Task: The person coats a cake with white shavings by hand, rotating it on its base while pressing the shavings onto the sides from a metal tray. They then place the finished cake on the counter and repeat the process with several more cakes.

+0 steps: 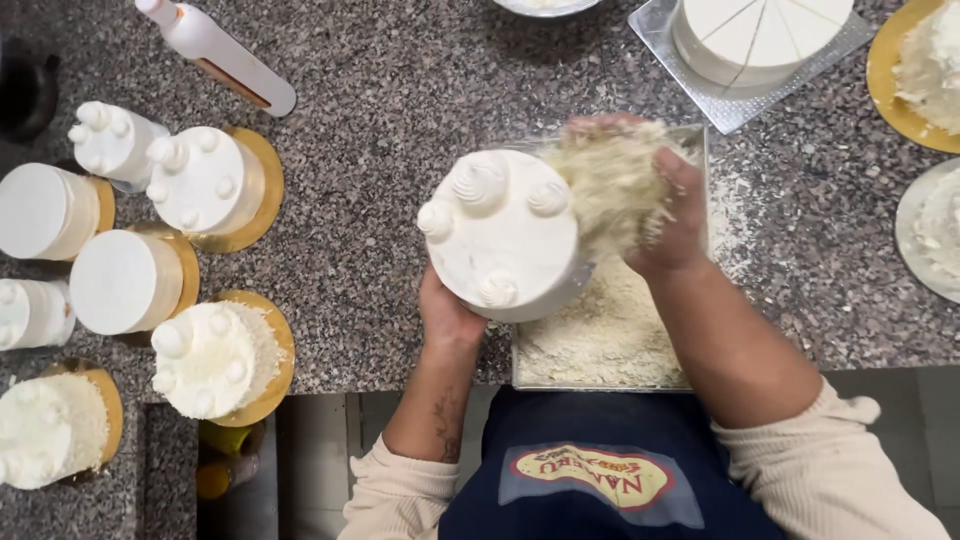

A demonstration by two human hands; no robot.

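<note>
- Head view: the left hand (447, 312) is cupped under a small white cake (505, 235), gripping its base and tilting it over a clear tray (600, 345) of pale crumbs at the near edge of the worktop (390, 110).
- Right hand (668, 215) is curled around a heap of crumbs (612, 180), pressing it against the cake's side, fingers together and palm toward the icing.
- To do this well, I judge: keep the cake above the tray so loose crumbs fall back in, press lightly so the icing is not dented, and turn the cake bit by bit on the left palm so the coat goes on evenly; keep crumbs off the piped swirls on top.
- White squeeze bottle (215, 52) with a brown strip label lies at the far left of the worktop.
- Iced cakes on gold boards (268, 170) stand in a cluster at the left; some are already crumbed.
- Round cake scored into wedges (755, 35) sits on a square silver board at far right.
- Oval yellow-and-red badge (592, 474) sits on the dark apron.
</note>
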